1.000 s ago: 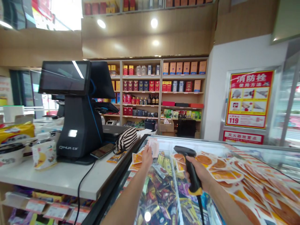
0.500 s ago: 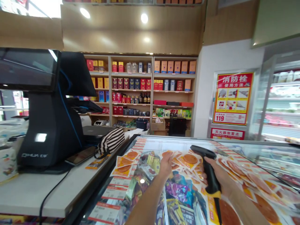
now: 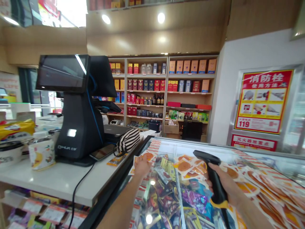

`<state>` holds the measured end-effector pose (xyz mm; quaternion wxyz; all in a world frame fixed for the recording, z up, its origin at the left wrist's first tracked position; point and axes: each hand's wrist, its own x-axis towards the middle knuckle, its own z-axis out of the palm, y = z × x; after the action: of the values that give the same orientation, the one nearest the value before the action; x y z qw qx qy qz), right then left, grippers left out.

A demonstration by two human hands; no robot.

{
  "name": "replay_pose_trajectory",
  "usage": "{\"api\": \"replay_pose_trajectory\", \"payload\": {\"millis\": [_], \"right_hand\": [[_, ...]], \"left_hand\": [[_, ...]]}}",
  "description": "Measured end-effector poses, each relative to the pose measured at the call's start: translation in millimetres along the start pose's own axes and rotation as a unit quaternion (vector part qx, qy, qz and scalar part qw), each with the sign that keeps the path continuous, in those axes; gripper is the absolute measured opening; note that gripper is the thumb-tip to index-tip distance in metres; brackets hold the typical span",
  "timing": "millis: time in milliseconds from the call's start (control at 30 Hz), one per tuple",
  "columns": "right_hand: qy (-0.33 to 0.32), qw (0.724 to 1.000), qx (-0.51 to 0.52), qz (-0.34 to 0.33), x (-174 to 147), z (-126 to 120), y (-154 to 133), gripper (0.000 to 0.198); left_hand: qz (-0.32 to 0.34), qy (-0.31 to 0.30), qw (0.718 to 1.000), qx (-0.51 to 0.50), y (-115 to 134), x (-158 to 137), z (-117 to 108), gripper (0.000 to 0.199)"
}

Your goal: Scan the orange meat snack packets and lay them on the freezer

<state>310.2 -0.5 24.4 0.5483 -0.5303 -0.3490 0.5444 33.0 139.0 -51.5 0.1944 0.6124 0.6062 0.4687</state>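
My right hand [image 3: 225,179] is wrapped round the handle of a black and yellow barcode scanner [image 3: 216,187], whose head points left over the glass-topped freezer [image 3: 170,146]. Its cord hangs down towards me. At the freezer's left side, my left hand [image 3: 142,168] has its fingers curled on a flat clear packet with an orange round disc [image 3: 149,156]; the fingertips are partly hidden. A small pile of like packets [image 3: 187,166] lies in the middle of the glass. Many more flat packets [image 3: 258,184] are spread at the right, beyond the scanner.
A white counter [image 3: 78,183] on the left bears a till with screens [image 3: 78,124], a phone [image 3: 102,152] and a striped pouch [image 3: 128,140]. Colourful wrapped goods [image 3: 164,190] show under the glass. Shelves of boxes [image 3: 147,84] stand behind.
My left hand has moved left from the middle pile to the packets at the freezer's left side. The view has turned slightly left. My right hand keeps hold of the scanner.
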Motion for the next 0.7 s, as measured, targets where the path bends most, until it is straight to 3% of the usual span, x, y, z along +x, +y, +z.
{"api": "replay_pose_trajectory", "payload": {"millis": [100, 267, 467, 700], "right_hand": [[-0.006, 1.000, -0.024, -0.007, -0.1, 14.3, 4.0, 0.031], [-0.013, 0.998, -0.055, 0.005, 0.2, 39.3, 7.3, 0.033], [-0.065, 0.997, -0.045, 0.010, 6.5, 63.0, 14.7, 0.033], [-0.084, 0.996, -0.043, -0.005, 2.5, 69.2, 22.9, 0.030]], "left_hand": [[0.035, 0.000, 0.999, 0.015, -13.8, 0.1, -9.9, 0.035], [0.052, -0.012, 0.998, 0.024, -6.7, -5.6, -17.1, 0.008], [0.038, -0.005, 0.999, 0.036, -0.5, -8.4, -36.1, 0.033], [-0.013, 0.038, 0.996, -0.085, 1.5, -19.2, -23.9, 0.020]]}}
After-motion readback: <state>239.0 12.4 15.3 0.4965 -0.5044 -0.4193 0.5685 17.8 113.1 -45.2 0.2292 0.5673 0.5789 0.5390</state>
